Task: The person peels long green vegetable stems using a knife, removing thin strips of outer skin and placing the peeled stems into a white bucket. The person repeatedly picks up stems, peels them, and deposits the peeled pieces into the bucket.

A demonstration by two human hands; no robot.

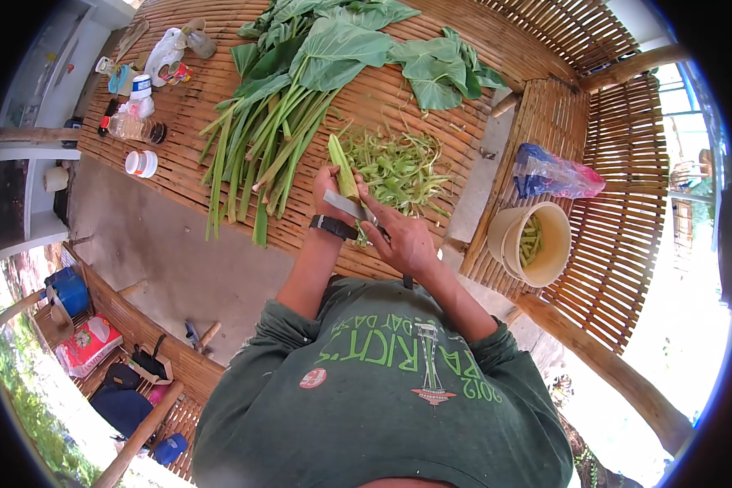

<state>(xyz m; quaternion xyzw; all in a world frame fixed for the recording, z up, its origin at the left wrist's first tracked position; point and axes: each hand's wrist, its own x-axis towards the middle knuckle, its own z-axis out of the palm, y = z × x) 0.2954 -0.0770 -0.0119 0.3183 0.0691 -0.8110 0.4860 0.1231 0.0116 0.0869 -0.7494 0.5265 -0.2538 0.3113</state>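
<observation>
My left hand (325, 189), with a dark watch on its wrist, is closed around a thick green leaf stalk (344, 167) held tilted over the table edge. In my right hand (405, 237) is a knife (346, 205); its blade lies across the stalk's lower end, and the fingers hide most of the handle. A heap of pale green peelings (398, 172) lies just beyond my right hand. To the left, a bundle of long leaf stalks (260, 163) rests on the table, with large green leaves (342, 53) at the far end.
The slatted bamboo table (195, 122) holds bottles and jars at its left, among them a brown-liquid bottle (134, 128) and a white jar (141, 163). On the right bamboo bench stand a cream bucket (549, 244) with cut stalk pieces and a blue-pink plastic bag (553, 172).
</observation>
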